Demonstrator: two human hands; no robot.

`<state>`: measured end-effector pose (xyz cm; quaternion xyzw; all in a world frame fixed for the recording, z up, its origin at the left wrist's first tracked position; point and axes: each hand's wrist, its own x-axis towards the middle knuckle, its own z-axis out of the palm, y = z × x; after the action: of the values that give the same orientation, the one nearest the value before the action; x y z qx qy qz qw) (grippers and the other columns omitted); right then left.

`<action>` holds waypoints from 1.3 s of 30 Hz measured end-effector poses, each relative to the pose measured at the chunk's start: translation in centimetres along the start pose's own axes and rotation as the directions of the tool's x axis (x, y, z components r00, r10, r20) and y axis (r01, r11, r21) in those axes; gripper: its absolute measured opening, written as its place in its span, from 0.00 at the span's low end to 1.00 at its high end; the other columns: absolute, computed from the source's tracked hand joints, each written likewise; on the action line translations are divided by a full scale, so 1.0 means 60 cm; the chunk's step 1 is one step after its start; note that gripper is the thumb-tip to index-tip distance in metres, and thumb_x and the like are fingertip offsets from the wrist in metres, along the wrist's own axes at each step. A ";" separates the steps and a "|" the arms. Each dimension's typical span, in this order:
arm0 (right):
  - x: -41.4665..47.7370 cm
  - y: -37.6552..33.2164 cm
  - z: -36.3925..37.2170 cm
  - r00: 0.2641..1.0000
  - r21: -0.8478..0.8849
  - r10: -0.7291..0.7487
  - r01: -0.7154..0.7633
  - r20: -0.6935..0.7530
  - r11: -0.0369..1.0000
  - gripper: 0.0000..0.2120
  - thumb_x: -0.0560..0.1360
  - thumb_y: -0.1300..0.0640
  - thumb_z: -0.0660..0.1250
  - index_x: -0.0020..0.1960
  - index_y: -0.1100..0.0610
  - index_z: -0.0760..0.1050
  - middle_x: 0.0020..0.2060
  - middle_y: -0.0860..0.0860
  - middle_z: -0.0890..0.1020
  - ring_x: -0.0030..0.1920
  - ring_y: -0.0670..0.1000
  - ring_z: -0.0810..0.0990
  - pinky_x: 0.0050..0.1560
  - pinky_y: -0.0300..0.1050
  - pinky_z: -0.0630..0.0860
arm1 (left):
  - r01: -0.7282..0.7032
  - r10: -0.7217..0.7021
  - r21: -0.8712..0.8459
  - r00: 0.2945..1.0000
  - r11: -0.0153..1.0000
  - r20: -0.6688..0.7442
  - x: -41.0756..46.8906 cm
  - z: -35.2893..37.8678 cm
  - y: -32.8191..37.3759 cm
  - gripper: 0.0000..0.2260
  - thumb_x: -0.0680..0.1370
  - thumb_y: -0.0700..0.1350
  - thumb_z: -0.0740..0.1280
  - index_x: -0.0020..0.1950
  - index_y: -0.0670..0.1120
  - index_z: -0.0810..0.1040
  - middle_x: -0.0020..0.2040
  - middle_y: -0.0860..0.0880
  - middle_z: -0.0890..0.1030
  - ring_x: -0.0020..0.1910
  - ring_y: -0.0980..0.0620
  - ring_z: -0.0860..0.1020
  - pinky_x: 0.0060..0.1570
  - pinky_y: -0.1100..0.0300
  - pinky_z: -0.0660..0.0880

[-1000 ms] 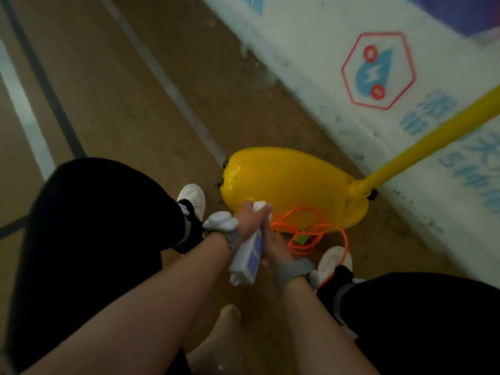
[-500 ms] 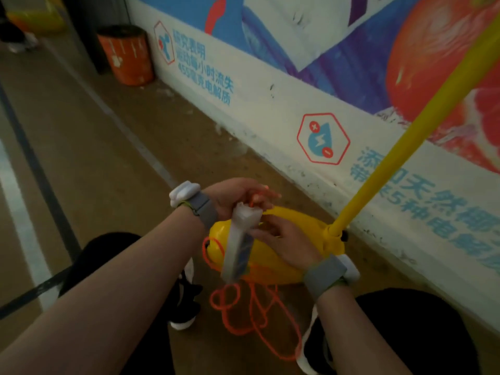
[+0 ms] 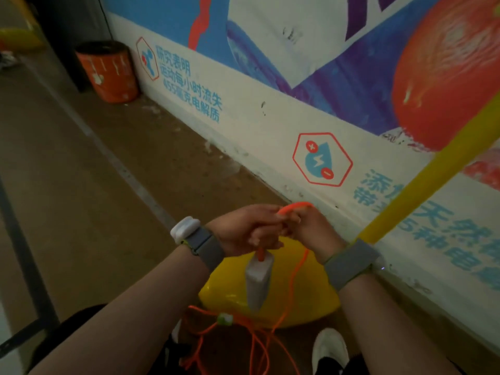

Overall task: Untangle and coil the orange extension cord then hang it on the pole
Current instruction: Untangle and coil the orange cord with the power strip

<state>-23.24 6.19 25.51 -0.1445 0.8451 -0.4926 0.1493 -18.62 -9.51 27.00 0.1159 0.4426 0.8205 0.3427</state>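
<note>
Socket strip [image 3: 257, 280] vertical, dangling from cord [image 3: 293, 206]

My left hand [image 3: 243, 231] and right hand [image 3: 313, 231] meet at centre frame, fingers curled, each gripping the orange cord [image 3: 293, 205]. Both bare forearms rise from the lower edge and converge.

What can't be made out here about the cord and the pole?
All in the head view:
- yellow pole: top cut off by the right edge, so no hanging spot shows.
- orange cord: its floor tangle is blurred and leaves the bottom edge; knots uncountable.
- Cord path between left hand and right hand: covered by curled fingers.
- green piece on the tangle: too blurred to identify.
</note>
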 end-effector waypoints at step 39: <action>-0.037 -0.064 0.056 0.987 0.273 -0.050 0.008 0.150 0.962 0.12 0.74 0.67 0.63 0.35 0.54 0.72 0.24 0.48 0.71 0.26 0.46 0.68 0.30 0.41 0.65 | 0.254 0.547 0.957 0.786 0.138 -0.287 -0.012 -0.032 0.018 0.20 0.81 0.57 0.54 0.48 0.43 0.77 0.29 0.50 0.76 0.33 0.50 0.78 0.41 0.50 0.75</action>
<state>-19.54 2.60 27.54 -0.1730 0.7533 -0.5930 0.2257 -19.50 -11.63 26.83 0.0953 0.9296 0.3504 -0.0632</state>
